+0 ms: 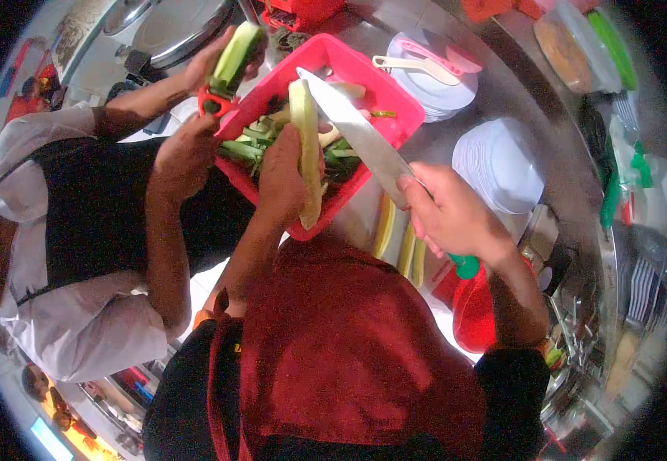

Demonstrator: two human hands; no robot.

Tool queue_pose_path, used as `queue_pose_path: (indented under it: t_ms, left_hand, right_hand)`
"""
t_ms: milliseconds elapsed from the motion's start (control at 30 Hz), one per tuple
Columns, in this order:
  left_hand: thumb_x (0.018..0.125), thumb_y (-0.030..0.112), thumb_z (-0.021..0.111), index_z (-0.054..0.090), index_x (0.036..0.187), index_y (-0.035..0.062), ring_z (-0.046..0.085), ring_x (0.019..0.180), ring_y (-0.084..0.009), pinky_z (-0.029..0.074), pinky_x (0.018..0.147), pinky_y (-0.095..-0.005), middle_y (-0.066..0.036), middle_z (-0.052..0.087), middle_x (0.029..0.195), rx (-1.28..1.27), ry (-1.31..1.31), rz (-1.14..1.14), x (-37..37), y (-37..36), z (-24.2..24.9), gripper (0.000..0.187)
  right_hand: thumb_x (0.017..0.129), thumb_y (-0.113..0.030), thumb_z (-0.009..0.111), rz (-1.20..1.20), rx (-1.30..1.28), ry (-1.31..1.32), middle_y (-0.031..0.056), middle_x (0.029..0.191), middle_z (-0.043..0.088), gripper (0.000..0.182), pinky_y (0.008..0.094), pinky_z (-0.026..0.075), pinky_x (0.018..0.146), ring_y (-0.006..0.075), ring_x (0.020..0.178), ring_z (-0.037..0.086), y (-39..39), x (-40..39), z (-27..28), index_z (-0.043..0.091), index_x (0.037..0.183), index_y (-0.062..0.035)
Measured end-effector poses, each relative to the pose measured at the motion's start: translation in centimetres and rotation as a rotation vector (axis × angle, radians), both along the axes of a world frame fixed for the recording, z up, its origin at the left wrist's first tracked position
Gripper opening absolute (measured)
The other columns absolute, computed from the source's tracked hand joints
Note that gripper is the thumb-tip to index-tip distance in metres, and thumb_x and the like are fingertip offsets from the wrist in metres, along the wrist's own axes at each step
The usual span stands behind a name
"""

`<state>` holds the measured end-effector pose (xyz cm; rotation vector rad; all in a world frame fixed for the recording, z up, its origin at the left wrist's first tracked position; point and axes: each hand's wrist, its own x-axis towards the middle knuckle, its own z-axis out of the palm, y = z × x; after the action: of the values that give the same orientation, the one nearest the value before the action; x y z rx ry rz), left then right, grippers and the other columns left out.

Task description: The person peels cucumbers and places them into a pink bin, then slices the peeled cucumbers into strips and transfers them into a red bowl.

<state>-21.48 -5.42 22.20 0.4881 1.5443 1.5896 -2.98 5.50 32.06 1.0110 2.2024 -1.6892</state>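
Note:
My left hand [283, 173] is wrapped round a long peeled cucumber [309, 146], held lengthwise over the pink basin [400, 127]. In my right hand [452, 207] is a large knife [364, 138], gripped by its green handle [465, 266]. Its broad blade points up and left, its tip close beside the upper end of the cucumber. Green peelings [245, 150] and pale vegetable pieces lie in the basin below. Several pale peeled lengths [409, 253] lie on the counter under my right wrist, partly hidden by my clothing.
At my left a co-worker holds a half-peeled cucumber [235, 58] and an orange peeler [214, 104] beside the basin's edge. Stacked white plates [425, 81] with pink and cream utensils stand behind, more white dishes [497, 165] at right. A red container [474, 315] is near my right forearm.

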Motion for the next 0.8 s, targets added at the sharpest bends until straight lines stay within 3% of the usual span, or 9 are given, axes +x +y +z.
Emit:
queue_pose_path:
  t_ms: [233,300,433,633,800]
  left_hand:
    - [0.103,0.04,0.027,0.061,0.104,0.0033,0.048,0.058,-0.0106,0.042,0.054,-0.0254,-0.001,0.052,0.069,-0.021,0.124,-0.069,-0.5,-0.1,-0.1,0.05]
    - [0.103,0.04,0.027,0.061,0.103,0.0033,0.049,0.057,-0.0104,0.042,0.054,-0.0257,-0.002,0.052,0.069,0.032,0.01,-0.058,-0.8,0.0,-0.5,0.05]
    - [0.103,0.04,0.026,0.061,0.102,0.0036,0.048,0.055,-0.0103,0.042,0.052,-0.026,-0.001,0.051,0.068,0.042,0.04,-0.031,-1.0,0.3,-0.9,0.05]
    - [0.102,0.04,0.028,0.056,0.09,0.0053,0.049,0.053,-0.0117,0.042,0.049,-0.0264,-0.002,0.051,0.065,0.054,-0.048,0.02,-0.3,1.2,-0.1,0.046]
    - [0.1,0.038,0.029,0.053,0.087,0.0051,0.052,0.057,-0.0149,0.043,0.054,-0.0297,-0.005,0.053,0.067,-0.04,0.111,0.076,0.1,1.6,1.2,0.043]
  right_hand:
    - [0.1,-0.024,0.039,-0.021,-0.085,-0.036,0.0017,0.052,0.048,0.028,0.0288,0.041,0.035,0.011,0.038,0.049,0.8,0.3,0.4,0.05,0.087,-0.0016]
    - [0.1,-0.024,0.039,-0.013,-0.07,-0.026,0.0015,0.052,0.047,0.028,0.0285,0.04,0.034,0.0109,0.038,0.049,0.6,0.2,-0.1,0.051,0.088,-0.0015]
    - [0.101,-0.022,0.038,-0.049,-0.122,0.008,0.0016,0.05,0.045,0.026,0.0278,0.037,0.032,0.0107,0.034,0.044,0.1,0.1,-0.6,0.046,0.085,-0.0036]
    - [0.101,-0.02,0.037,-0.067,-0.093,0.112,0.002,0.049,0.045,0.024,0.0282,0.035,0.032,0.011,0.034,0.044,-0.8,-0.2,-0.9,0.047,0.087,-0.0037]
    - [0.101,-0.019,0.036,-0.088,-0.036,0.19,0.0014,0.048,0.044,0.024,0.0282,0.035,0.032,0.0113,0.034,0.044,-1.7,-0.4,-1.6,0.047,0.087,-0.0032]
